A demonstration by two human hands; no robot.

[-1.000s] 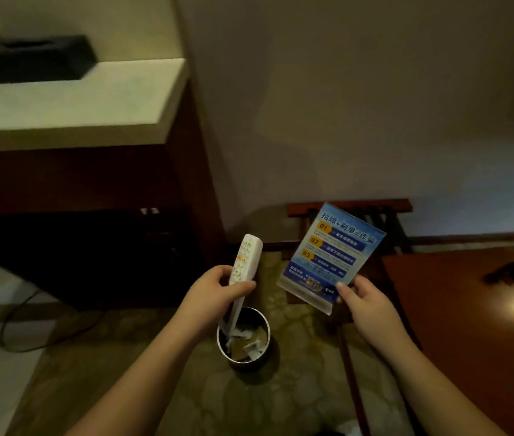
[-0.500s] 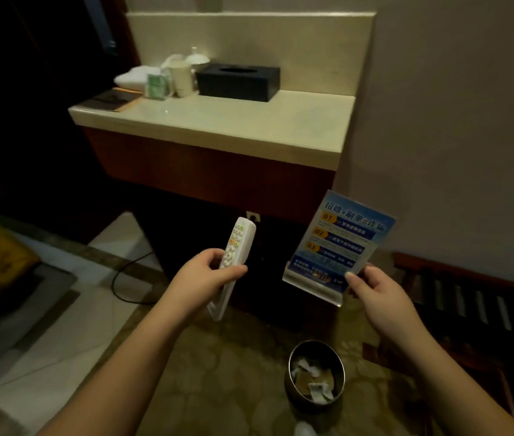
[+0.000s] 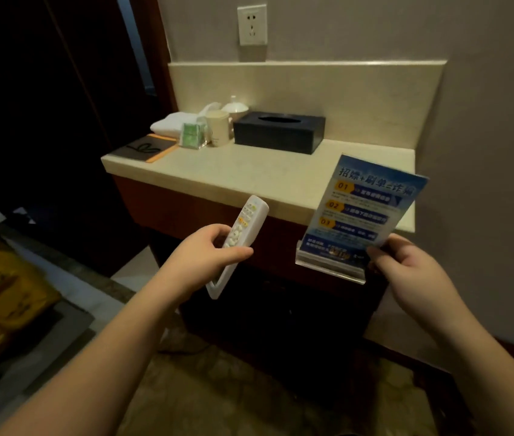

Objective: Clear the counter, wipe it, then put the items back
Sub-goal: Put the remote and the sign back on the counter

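Presently held: white remote (image 3: 240, 235), gripped in the left hand (image 3: 208, 256); blue sign in clear stand (image 3: 361, 215), pinched at its lower edge by the right hand (image 3: 406, 265). Both hover before the counter (image 3: 249, 174). Remaining at back: tissue box (image 3: 279, 131), cup (image 3: 218, 127), notebook (image 3: 147, 148). Step, by appearances: putting back. Next: set each down on the bare front stretch.

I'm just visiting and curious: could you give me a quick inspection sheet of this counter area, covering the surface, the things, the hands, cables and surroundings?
Surface: pale counter, front right part bare.
Job's things: white remote and blue sign in a clear stand, both held off the counter.
Clutter: black tissue box, cup, green packet, folded towel, dark folder at the back left.
Hands: left hand grips the remote; right hand holds the sign.
Cables: nothing seen.
Surroundings: wall socket.
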